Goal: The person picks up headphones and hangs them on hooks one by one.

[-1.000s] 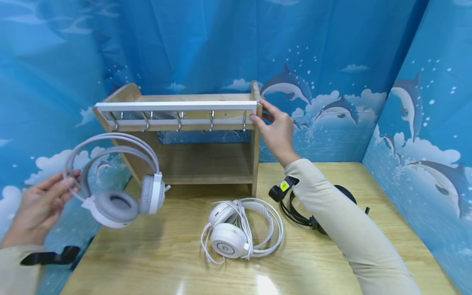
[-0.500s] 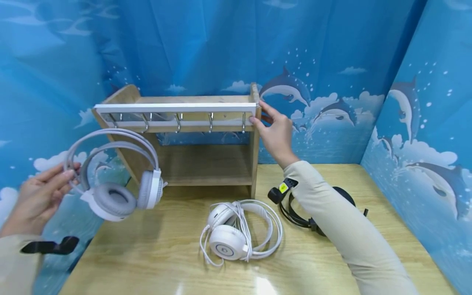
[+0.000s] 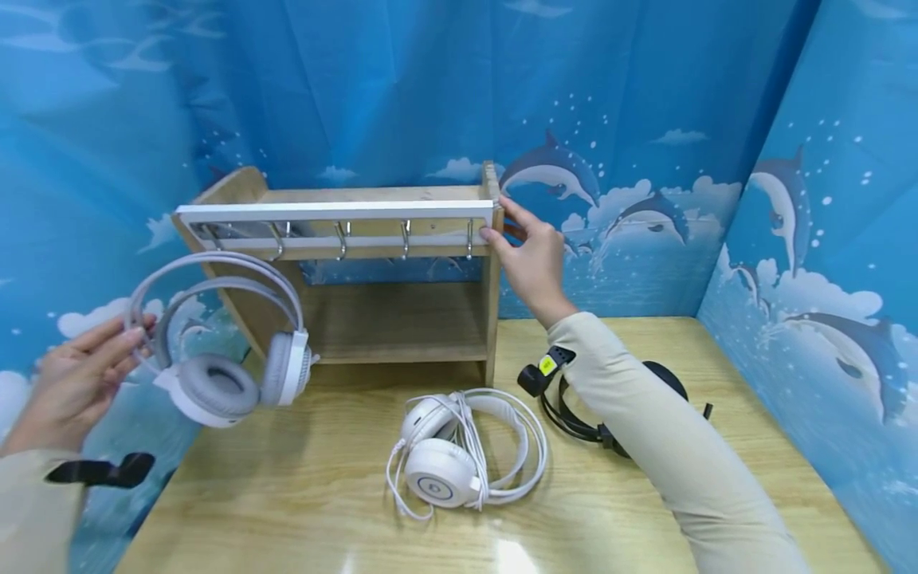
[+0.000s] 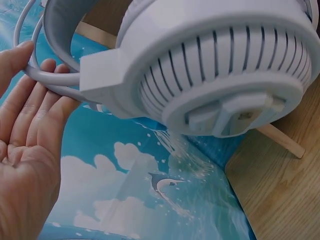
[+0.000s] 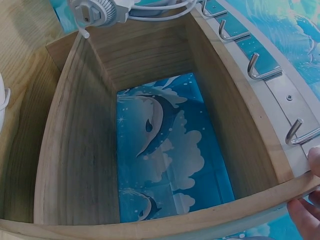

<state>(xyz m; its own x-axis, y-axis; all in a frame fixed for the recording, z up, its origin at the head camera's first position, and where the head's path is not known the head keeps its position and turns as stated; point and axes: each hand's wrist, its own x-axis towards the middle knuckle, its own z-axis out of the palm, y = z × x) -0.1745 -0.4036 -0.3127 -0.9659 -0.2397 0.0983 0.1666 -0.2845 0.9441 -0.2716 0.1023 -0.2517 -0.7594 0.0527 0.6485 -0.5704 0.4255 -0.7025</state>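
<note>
White headset [image 3: 195,384] held up, shelf [image 3: 402,319] seemingly steadied.
My left hand [image 3: 79,383] pinched its band [image 4: 62,78], right hand [image 3: 534,263] gripped the shelf's corner; next, I judged, called for care near the hooks [image 3: 406,239].

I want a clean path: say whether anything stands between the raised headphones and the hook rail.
Nothing visible does. The left hand holds the headphones near the left end of the hook rail; the right hand grips the right corner of the rack.
</note>
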